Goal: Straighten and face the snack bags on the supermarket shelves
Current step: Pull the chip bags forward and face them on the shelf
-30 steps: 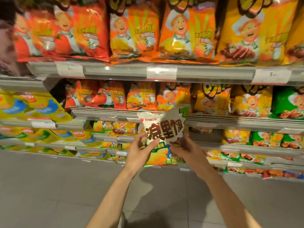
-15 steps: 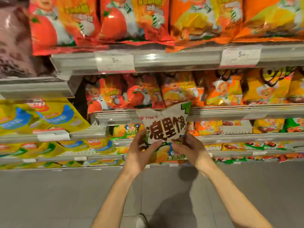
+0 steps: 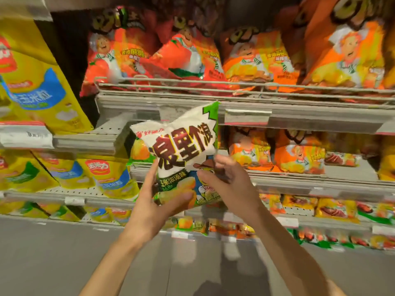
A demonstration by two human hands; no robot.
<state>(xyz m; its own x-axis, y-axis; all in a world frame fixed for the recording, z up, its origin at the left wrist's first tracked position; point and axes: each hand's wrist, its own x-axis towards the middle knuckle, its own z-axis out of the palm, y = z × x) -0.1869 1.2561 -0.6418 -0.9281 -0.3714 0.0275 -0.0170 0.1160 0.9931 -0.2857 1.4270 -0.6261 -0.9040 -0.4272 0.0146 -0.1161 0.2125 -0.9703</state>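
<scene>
White-and-green snack bag [image 3: 181, 150], large dark characters on front, held upright in front of the shelves [image 3: 299, 116], face toward the camera, tilted slightly. Left hand [image 3: 149, 208]: grip clamped on the bag's lower left corner, thumb across the front, fingers behind. Right hand [image 3: 226, 184]: fingers curled, pinching the bag's lower right edge. Behind, upper tier: red and orange bags [image 3: 192, 54] leaning behind a wire rail [image 3: 192, 82]. Tier level with the held bag: smaller orange bags [image 3: 275, 154] to the right. Left bay: yellow bags [image 3: 38, 82], several tiers. Lowest tiers: small mixed packs, blurred. Grey floor [image 3: 42, 259] below.
</scene>
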